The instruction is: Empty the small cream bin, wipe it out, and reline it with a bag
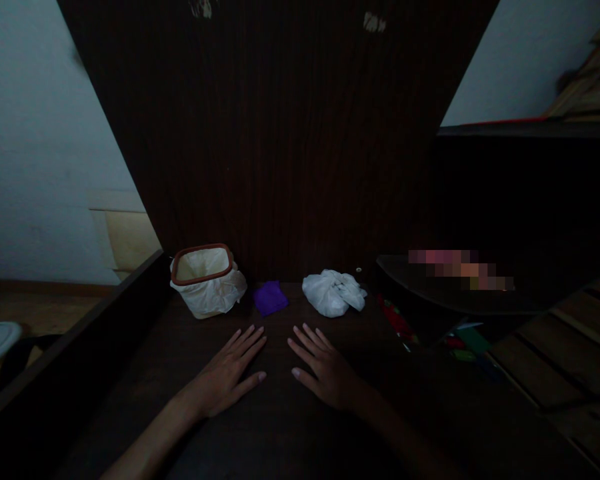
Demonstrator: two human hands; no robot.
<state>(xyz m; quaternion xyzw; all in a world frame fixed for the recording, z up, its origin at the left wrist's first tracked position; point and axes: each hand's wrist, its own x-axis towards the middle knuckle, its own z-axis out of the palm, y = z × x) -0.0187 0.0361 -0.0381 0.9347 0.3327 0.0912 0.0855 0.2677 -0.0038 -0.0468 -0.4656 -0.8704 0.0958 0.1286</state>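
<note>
My left hand (235, 370) lies flat on the dark wooden surface (275, 427), fingers spread and holding nothing. Opposite it, my right hand (323, 367) rests palm down in the same way, also without anything in it. Beyond the left fingertips stands a small bin (205, 280) with a brown rim, lined with a white plastic bag that hangs over its sides. A folded purple cloth or bag (270, 298) lies between the bin and a knotted white plastic bag (333, 293), which sits just past my right fingertips. Neither hand touches these things.
A tall dark wooden panel (290, 147) rises behind the items. Along the left runs a raised dark board (80, 327). At the right is a dark rounded shelf (430, 293) with a blurred-out item on it; red and green things (473, 339) lie below. Wooden slats (560, 360) show farther right.
</note>
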